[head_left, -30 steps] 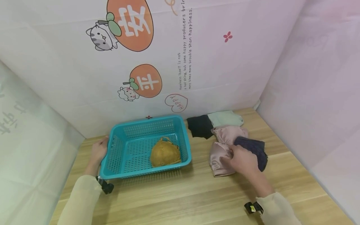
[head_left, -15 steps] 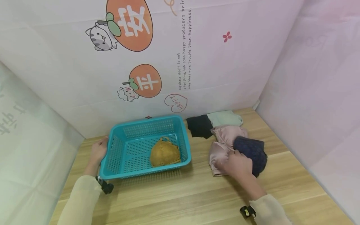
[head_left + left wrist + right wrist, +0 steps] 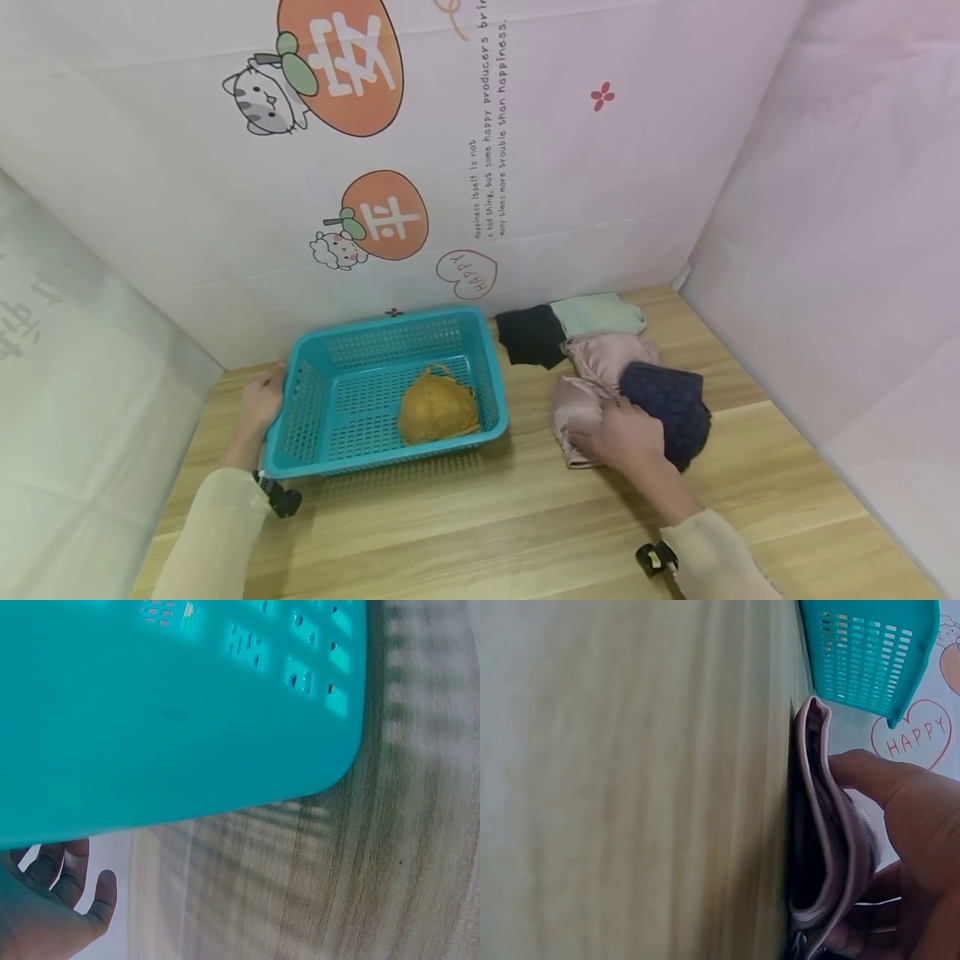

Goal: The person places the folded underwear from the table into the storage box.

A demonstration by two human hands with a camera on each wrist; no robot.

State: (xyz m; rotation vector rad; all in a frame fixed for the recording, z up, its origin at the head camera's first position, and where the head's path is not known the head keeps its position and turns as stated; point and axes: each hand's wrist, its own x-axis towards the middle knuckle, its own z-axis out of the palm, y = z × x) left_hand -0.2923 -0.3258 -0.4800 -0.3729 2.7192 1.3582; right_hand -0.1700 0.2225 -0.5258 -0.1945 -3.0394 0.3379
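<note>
In the head view my left hand (image 3: 262,400) rests against the left outer side of a turquoise plastic basket (image 3: 390,462). Its fingers lie loosely bent under the rim in the left wrist view, partly hidden by the basket. Inside the basket sits a mustard-yellow folded bra (image 3: 438,408). Over on the right, my right hand (image 3: 626,437) grips a pink satin bra (image 3: 577,408). The right wrist view shows the thumb against one end of the folded bra (image 3: 832,817), with the other fingers near its opposite end. Beside that hand lies a navy folded garment (image 3: 667,408).
Behind the gripped bra lie a pink satin piece (image 3: 611,354), a black folded cloth (image 3: 532,336) and a pale mint folded cloth (image 3: 600,315). All rest on a wood-grain table (image 3: 450,542). White printed sheets (image 3: 562,183) enclose its back and both sides.
The right hand has shifted left and slightly toward the front along the pink bra, uncovering more of the navy garment. The left hand and the basket stay in place.
</note>
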